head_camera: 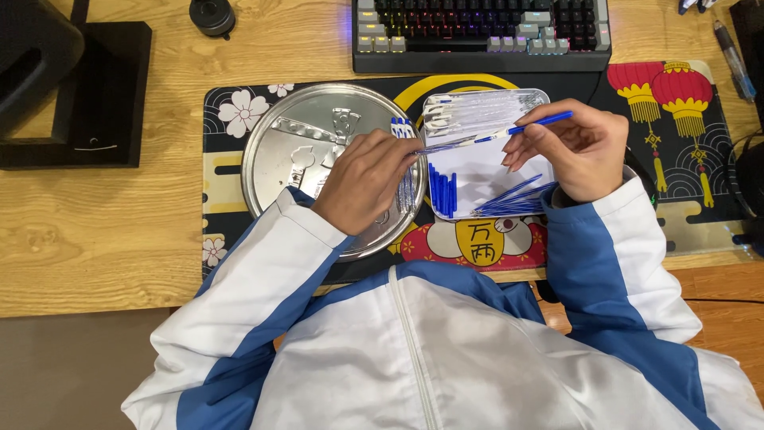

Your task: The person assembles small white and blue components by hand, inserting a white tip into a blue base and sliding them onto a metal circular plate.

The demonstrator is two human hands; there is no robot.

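Note:
My left hand (368, 179) rests over the right side of a round silver tray (278, 151) and pinches a clear pen barrel (439, 146) by its left end. My right hand (577, 147) holds a thin blue pen refill (539, 122), its tip pointing left into the barrel's end. Both meet above a white rectangular tray (485, 163). That tray holds clear barrels (477, 107) at its far end, blue caps (442, 191) at the left and loose blue refills (513, 201) at the near right. A few finished blue-capped pens (402, 127) lie on the round tray's right edge.
A patterned desk mat (676, 135) with red lanterns lies under both trays. A backlit keyboard (481, 32) sits behind them. A black monitor stand (76, 91) is at the far left, and pens (732, 68) lie at the far right. The wooden desk edge is near my body.

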